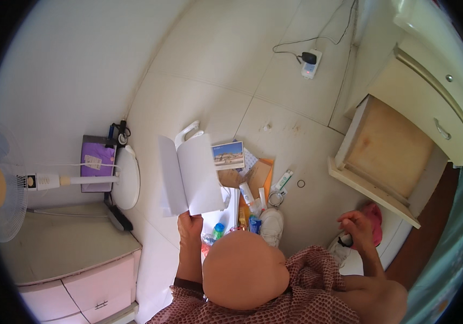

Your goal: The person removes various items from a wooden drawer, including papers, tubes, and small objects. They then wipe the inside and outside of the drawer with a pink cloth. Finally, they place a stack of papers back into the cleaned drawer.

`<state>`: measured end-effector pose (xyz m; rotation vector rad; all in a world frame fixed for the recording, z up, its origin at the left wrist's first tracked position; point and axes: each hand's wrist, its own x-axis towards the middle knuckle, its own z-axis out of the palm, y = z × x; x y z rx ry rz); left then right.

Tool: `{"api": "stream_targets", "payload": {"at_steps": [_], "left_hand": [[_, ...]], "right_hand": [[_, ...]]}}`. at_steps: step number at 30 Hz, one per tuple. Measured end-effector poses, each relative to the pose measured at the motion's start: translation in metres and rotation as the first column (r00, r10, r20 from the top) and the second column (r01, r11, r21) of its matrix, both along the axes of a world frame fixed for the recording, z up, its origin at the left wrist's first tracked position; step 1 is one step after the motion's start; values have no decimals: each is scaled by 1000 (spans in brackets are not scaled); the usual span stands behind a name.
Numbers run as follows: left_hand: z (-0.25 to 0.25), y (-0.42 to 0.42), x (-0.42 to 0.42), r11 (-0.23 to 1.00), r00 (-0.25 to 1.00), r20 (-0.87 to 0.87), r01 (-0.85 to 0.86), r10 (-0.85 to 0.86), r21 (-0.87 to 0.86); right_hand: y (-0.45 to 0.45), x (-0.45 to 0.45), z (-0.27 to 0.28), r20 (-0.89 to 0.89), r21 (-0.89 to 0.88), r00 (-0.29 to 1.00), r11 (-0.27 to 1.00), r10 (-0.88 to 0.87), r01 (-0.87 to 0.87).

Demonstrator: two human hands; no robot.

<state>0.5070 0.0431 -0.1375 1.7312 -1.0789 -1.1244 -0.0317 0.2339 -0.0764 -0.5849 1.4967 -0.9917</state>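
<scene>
My left hand (190,224) grips the lower edge of an open paper booklet (201,174), its blank-looking white pages fanned upright above the floor. Partly behind it lie a picture postcard (231,156), brown paper envelopes (258,175) and a white sheet or board (227,206). Around my left shoe are a white tube (246,193), a roll of clear tape (275,198), a blue container (254,224) and a green-capped bottle (218,231); my knee hides part of this pile. My right hand (355,227) hovers by a pink cloth (373,222) near my other shoe, fingers curled; its grasp is unclear.
A pulled-out drawer (389,141) juts from the cream cabinet (418,81) on the right. At left stand a pedestal fan (65,179) and a low cabinet (81,243). A power strip (311,67) with a cord, a small box (284,180) and a dark ring (301,184) lie on the tiles.
</scene>
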Motion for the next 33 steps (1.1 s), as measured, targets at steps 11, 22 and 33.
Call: {"api": "stream_targets", "payload": {"at_steps": [11, 22, 33], "left_hand": [[94, -19, -241, 971, 724, -688, 124, 53, 206], [27, 4, -269, 943, 741, -651, 311, -163, 118], [-19, -19, -203, 938, 474, -877, 267, 71, 220]], "right_hand": [[-97, 42, -44, 813, -13, 580, 996, -42, 90], [-82, 37, -21, 958, -89, 284, 903, -38, 420], [-54, -5, -8, 105, -248, 987, 959, -118, 141]]}}
